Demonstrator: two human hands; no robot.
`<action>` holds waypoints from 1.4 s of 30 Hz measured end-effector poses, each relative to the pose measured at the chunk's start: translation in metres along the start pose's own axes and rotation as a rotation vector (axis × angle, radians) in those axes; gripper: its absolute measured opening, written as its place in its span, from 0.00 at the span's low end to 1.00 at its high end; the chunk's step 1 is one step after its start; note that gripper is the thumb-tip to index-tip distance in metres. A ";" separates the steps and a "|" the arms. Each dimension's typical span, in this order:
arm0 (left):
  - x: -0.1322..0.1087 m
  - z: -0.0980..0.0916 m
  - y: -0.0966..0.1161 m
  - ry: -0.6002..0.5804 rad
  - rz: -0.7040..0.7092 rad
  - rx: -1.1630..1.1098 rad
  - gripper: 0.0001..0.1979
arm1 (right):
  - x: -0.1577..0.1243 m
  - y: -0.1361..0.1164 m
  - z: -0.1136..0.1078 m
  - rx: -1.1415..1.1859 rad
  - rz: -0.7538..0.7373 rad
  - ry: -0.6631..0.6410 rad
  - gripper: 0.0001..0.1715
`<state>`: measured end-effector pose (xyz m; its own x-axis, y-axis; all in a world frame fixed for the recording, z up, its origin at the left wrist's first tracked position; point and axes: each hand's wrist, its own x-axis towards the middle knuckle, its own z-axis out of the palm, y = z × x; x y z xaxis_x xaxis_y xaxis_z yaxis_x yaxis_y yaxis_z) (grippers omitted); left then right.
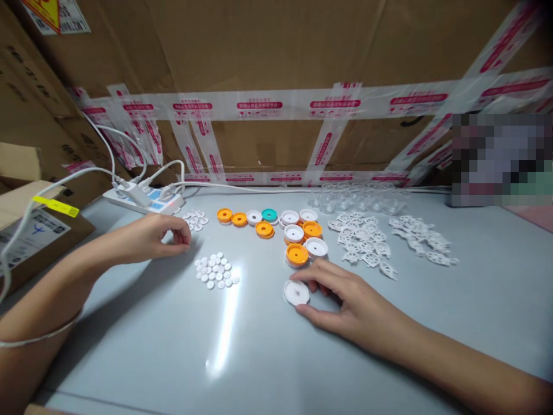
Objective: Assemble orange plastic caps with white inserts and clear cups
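My right hand [341, 294] grips a white round plastic disc [296, 293] by its rim, thumb on the near side and fingers on the far side. Curled in a pinch, my left hand [166, 237] is above the table at the left; whatever its fingertips hold, if anything, cannot be made out. Just behind it lie small white pieces [196, 220] with raised middles. A cluster of small white round caps [216, 271] is spread between the two hands. Beyond the right hand stand orange round cases [297, 255], white round cases [317, 248] and one teal round case [269, 215].
White lattice-like plastic parts [363, 239] lie in two heaps at the right, with clear plastic pieces [358, 199] behind. A power strip [142, 196] with plugged cables sits back left. Cardboard boxes [276, 147] wall off the rear; another box [38, 236] stands left.
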<state>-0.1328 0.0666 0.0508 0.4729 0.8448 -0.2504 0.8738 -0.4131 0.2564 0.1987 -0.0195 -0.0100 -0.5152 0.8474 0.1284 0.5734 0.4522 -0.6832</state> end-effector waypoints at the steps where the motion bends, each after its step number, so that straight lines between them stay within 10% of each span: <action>1: 0.000 -0.001 0.000 0.011 -0.008 -0.003 0.09 | 0.000 0.000 0.000 -0.001 -0.001 0.002 0.12; 13: 0.002 0.005 0.006 0.132 0.036 -0.074 0.07 | 0.002 0.000 0.001 -0.036 0.015 0.058 0.14; 22: -0.001 0.009 0.024 0.458 0.094 -0.084 0.12 | 0.001 -0.001 0.002 -0.009 -0.052 0.072 0.14; 29: -0.002 0.006 0.034 0.447 0.157 -0.039 0.11 | 0.001 -0.002 0.001 -0.003 -0.089 0.066 0.14; 42: 0.018 0.068 0.126 0.460 0.617 -0.279 0.07 | 0.000 0.003 0.004 0.025 -0.177 0.098 0.15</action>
<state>-0.0065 0.0070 0.0154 0.7131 0.5730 0.4040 0.3826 -0.8009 0.4607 0.1978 -0.0192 -0.0151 -0.5413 0.7788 0.3170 0.4628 0.5908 -0.6609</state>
